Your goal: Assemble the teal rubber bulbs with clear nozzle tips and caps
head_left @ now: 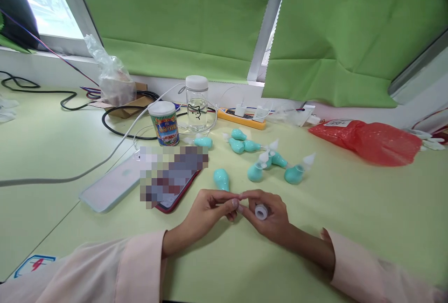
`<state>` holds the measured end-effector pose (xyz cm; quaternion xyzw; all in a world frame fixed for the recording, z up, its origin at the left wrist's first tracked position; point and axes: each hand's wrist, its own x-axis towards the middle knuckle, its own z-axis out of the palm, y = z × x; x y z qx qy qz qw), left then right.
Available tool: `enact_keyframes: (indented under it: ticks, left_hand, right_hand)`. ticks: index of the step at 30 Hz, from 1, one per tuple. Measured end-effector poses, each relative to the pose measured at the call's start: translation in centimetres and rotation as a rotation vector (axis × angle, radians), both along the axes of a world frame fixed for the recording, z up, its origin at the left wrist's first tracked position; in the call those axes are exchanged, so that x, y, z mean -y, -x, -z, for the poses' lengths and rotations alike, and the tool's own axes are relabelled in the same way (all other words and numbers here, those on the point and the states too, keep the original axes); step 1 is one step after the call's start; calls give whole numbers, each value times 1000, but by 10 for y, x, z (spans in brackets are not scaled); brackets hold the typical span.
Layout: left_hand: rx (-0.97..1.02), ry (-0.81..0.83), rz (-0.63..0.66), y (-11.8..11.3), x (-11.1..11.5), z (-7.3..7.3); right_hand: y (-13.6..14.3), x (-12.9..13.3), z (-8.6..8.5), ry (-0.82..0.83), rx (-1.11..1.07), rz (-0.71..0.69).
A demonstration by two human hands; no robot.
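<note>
Shown nearest: left hand (pixel 210 207) and right hand (pixel 268 216) brought together low over the table (pixel 350 210), fingertips meeting; pinched between them, a small pale piece, too small to identify. Held in the curl of the right hand, a small white ring-shaped cap (pixel 261 211), open end facing the camera, apparently kept there to free the fingertips for the pinch. Both forearms rested on the table, likely for steadiness.

Just beyond the hands, a teal bulb (pixel 221 179) lying on its side, without a tip. Further back, more teal bulbs (pixel 276 163), several fitted with translucent tips, scattered within reach.

To the left, a phone (pixel 171 186) with its screen blurred out, beside a pale flat case (pixel 108 189). Behind these, a printed can (pixel 164 123) and a clear jar (pixel 196 102) with a white lid. To the far right, a red plastic bag (pixel 371 140), contents hidden. At the back, a power strip (pixel 241 119) and cables, partly cut off at the left edge.
</note>
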<state>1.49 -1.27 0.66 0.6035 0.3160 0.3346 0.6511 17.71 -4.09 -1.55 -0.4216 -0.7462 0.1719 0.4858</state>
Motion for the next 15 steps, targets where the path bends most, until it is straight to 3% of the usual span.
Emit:
enact_keyframes:
  ticks: [3,7,11,15]
  left_hand:
    - [25,106,-96,-1,-2,0]
    - [-31,75,-202,-1,-1,0]
    - [-71,10,-212,0,-1,1]
    - [-60,-187,-186,0,-1,3]
  right_hand:
    - [-1,1,-6,250,-212,-81]
    - [-3,2,-8,588,-433,-256]
    - [-1,-1,-6,719,-476,-270]
    - [0,-5,-5,809,-553,-307]
